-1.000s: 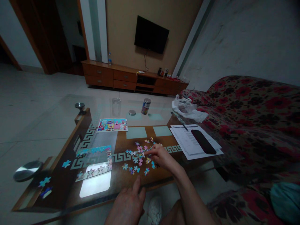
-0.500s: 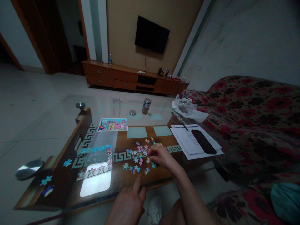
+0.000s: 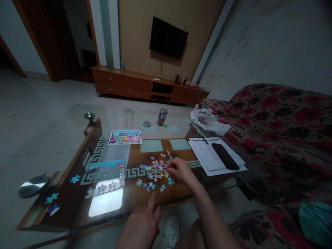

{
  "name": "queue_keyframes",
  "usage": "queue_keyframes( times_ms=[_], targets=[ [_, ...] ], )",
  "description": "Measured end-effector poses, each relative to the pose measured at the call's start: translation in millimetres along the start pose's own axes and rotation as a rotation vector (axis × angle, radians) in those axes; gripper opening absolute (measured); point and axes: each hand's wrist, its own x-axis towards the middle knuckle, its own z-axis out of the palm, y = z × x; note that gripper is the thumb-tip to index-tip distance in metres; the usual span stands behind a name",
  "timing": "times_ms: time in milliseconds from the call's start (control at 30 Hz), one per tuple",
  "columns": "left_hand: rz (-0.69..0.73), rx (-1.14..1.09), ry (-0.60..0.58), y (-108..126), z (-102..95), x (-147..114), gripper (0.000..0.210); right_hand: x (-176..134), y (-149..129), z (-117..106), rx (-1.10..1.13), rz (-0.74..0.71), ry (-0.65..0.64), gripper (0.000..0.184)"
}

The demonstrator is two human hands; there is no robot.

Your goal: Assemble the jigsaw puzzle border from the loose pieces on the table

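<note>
Loose jigsaw puzzle pieces [image 3: 155, 178] lie scattered over the middle of the glass table. At the right side of this pile is my right hand [image 3: 180, 172], its thumb and fingers pinched together low over the pieces; whatever is between the fingertips cannot be made out. My left hand [image 3: 144, 221] rests by the table's front edge, index finger stretched towards the pile, holding nothing. To the left lies a partly joined puzzle border [image 3: 121, 174], with joined pieces along several sides. Behind it is a colourful cartoon picture sheet [image 3: 126, 137].
Several stray pieces [image 3: 75, 178] lie at the table's left. Farther back stand a clear jar [image 3: 129, 117], a metal lid [image 3: 146, 123] and a lidded picture tin [image 3: 162, 117]. To the right are papers [image 3: 204, 157], a black phone [image 3: 225, 156], a pen [image 3: 204, 138] and a plastic bag [image 3: 210, 121].
My right hand has shifted slightly to the right over the pile, still pinched. My left hand has stayed nearly in place.
</note>
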Motion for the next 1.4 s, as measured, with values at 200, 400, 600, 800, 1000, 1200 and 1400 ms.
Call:
queue_keyframes(
  times_ms=[200,400,600,800,1000,1200,1400],
  targets=[
    [0.007,0.005,0.019,-1,6.1,3,0.058,-2,-1,1,-0.001,-0.004,-0.063,0.009],
    [0.005,-0.019,0.033,-2,5.1,2,0.056,-3,-7,1,-0.048,0.024,-0.067,0.009],
    [0.035,-0.108,0.053,-1,5.0,-2,0.059,-16,-7,-14,-0.078,0.070,-0.055,0.011],
    [0.047,-0.106,0.103,1,15.6,4,0.061,-42,-3,-24,-0.135,0.105,-0.107,0.020],
    [0.054,-0.094,0.133,8,17.2,12,0.064,-59,-6,-30,-0.211,0.125,-0.145,0.048],
    [0.056,-0.055,0.126,12,15.2,15,0.060,-63,-9,-29,-0.216,0.105,-0.224,0.046],
    [0.038,-0.080,0.107,13,10.1,11,0.058,-61,-9,-28,-0.239,0.121,-0.226,0.042]
  ],
)
